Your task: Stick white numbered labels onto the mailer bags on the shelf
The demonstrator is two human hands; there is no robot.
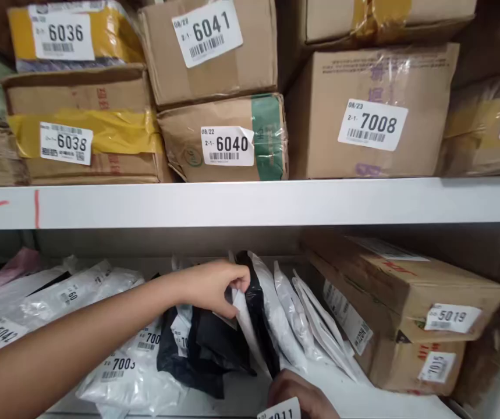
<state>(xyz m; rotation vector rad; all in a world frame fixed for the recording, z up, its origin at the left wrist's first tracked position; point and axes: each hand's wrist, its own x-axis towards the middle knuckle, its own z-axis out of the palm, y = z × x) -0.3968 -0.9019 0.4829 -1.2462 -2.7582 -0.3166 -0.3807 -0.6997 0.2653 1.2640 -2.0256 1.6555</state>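
Observation:
My left hand (215,288) reaches in from the lower left onto the lower shelf. Its fingers are closed at the upper edge of a white mailer bag (246,326), which leans among other upright bags. Just right of it stands a black mailer bag (256,305). Below the hand lies a dark plastic parcel (208,343). At the bottom edge, my right hand (300,394) is curled and partly cut off, close to the black bag's lower end. A white label (280,410) reading 7011 shows at its fingers; whether it is fixed to anything is out of frame.
More white bags (300,311) lean to the right, beside stacked cartons (411,302) labelled 5019 and 7015. Flat white parcels (131,378) fill the left. A white shelf edge (250,202) runs above, with numbered cartons (227,139) on it.

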